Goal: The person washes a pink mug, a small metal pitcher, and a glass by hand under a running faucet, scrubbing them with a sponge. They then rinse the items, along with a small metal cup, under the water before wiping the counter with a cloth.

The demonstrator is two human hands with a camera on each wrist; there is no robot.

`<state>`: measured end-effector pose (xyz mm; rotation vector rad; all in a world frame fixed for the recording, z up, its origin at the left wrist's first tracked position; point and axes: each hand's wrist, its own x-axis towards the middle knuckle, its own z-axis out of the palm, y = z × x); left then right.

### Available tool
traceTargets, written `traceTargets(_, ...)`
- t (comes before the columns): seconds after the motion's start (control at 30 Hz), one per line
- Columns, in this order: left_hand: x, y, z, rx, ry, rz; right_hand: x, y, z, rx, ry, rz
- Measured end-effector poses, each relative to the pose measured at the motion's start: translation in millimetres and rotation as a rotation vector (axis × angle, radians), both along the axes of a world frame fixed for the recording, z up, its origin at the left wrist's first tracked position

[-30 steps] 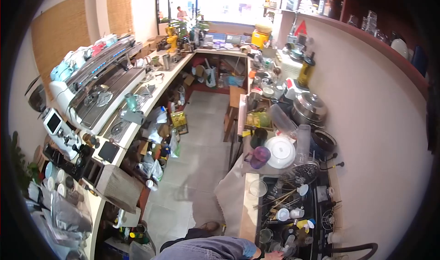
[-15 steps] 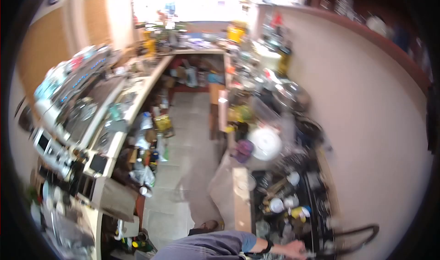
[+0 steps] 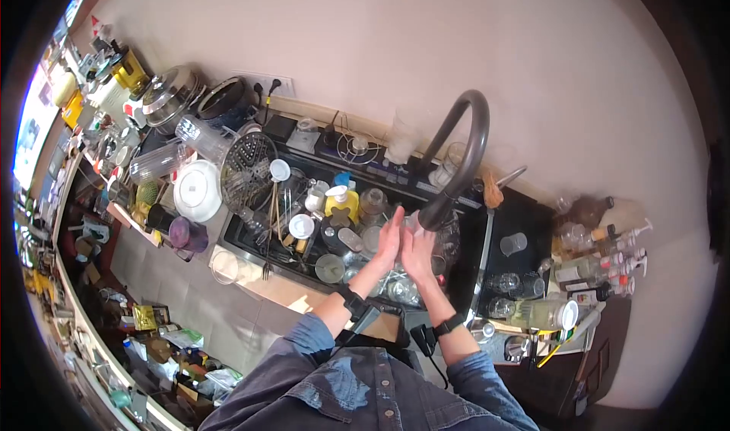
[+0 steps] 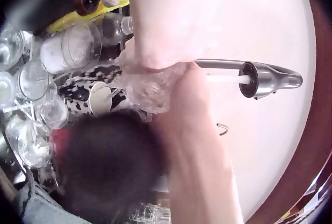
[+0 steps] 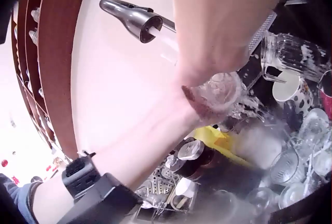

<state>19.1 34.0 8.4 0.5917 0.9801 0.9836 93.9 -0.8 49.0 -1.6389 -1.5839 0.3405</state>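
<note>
My left hand (image 3: 388,242) and right hand (image 3: 416,253) are close together under the dark curved faucet (image 3: 480,142), fingers extended and palms turned toward each other. A water stream (image 4: 223,79) runs from the spout onto them, also visible in the right wrist view. Clear splashing water (image 4: 150,90) spreads around the hands and hides part of their fingers. No object shows between the palms in the head view. Below them the sink holds several wet glasses (image 3: 401,288). A spotted paper cup (image 5: 288,86) lies close to the splash.
A yellow pump bottle (image 3: 342,205), a perforated strainer (image 3: 247,171) and a white plate (image 3: 198,190) are on the left. To the right are an upturned glass (image 3: 513,243), a white-lidded jar (image 3: 546,315) and several pump bottles (image 3: 608,267). A purple cup (image 3: 188,235) sits near the counter edge.
The head view has swung from the aisle to face the sink. One hand reached in at the lower right earlier; now both hands are together under the faucet.
</note>
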Motion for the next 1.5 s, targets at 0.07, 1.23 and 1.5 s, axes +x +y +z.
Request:
traceTargets(0.07,-3,1,-1,-0.031,-0.025,-0.029,-1,11,13,0.086,0.065,0.093)
traceTargets(1.23,-2,-20,21,0.571,0.310,-0.041,38,-38,-20,-0.541,1.150,0.038)
traceTargets(1.5,-11,-10,5,-0.122,-0.154,-0.220,27,-47,-6,-0.666,0.777,0.179)
